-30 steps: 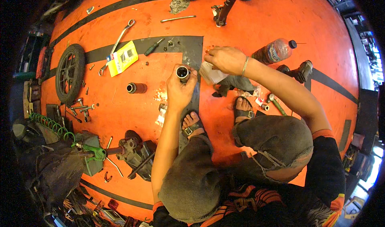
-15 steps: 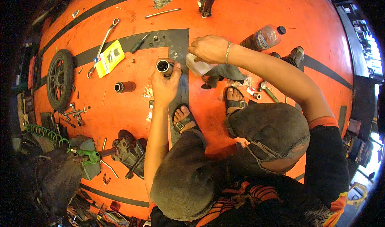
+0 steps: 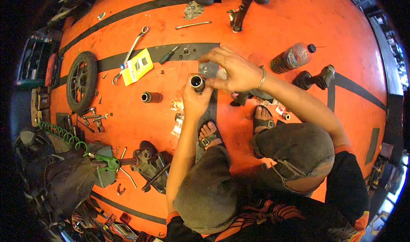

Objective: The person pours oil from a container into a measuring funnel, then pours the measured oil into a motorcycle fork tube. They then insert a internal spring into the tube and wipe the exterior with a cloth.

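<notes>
My left hand [image 3: 197, 102] is closed round a short metal tube [image 3: 197, 83], its round open end turned up toward me. Close on its right is my right hand [image 3: 238, 72], fingers curved and spread apart. The thumb of that hand reaches the tube's side, and I see nothing gripped between its fingers. Below it, partly hidden, lies a clear plastic bag [image 3: 208, 71] on the black stripe. A dark rag [image 3: 260, 95] lies beyond my right foot, partly covered by my right wrist.
On the orange floor a second dark tube [image 3: 152, 97] lies left of my hands. Farther off are a yellow packet [image 3: 137, 67], a ring spanner [image 3: 136, 45], a screwdriver [image 3: 170, 55], a spoked wheel [image 3: 82, 82] and a bottle of dark liquid [image 3: 292, 58]. A green-handled stand [image 3: 109, 163] is at lower left.
My right hand has come away from over the plastic bag to the tube, and its fingers have spread. The left hand still holds the tube. The whole view has shifted slightly.
</notes>
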`<state>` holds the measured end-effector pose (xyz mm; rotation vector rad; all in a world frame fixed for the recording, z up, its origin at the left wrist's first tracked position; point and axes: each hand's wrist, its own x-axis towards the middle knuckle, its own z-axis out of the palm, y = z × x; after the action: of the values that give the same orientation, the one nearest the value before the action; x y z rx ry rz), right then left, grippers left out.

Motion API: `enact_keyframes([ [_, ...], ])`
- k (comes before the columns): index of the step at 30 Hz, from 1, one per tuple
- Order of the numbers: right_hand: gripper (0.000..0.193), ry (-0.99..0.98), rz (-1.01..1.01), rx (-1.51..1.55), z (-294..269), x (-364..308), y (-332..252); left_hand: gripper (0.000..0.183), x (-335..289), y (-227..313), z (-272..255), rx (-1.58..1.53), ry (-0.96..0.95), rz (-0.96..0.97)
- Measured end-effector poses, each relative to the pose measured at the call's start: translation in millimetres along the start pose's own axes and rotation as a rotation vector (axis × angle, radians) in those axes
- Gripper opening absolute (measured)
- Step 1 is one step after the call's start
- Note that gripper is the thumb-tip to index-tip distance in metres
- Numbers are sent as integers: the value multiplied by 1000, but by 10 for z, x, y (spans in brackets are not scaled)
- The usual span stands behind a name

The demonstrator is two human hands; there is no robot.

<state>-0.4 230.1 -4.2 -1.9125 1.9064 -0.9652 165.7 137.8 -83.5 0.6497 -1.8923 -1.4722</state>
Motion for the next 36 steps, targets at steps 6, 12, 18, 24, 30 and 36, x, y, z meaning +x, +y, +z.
enact_keyframes([
  [6,36,135,-23,337,523,52,-259,19,-101,-133,1,-119,-42,49],
  [12,33,181,-47,465,684,-42,-381,23,-337,-216,83,43,-62,107],
  [18,37,162,-136,506,661,-199,-409,26,-318,-160,45,-51,-346,133],
  [24,35,45,-177,625,546,-267,-496,30,-345,-59,11,-111,-465,107],
  [30,45,-81,-297,741,387,-309,-640,36,-587,-64,229,56,-207,121],
  [36,43,-132,-375,739,210,-357,-670,38,-403,-93,60,-57,-523,193],
])
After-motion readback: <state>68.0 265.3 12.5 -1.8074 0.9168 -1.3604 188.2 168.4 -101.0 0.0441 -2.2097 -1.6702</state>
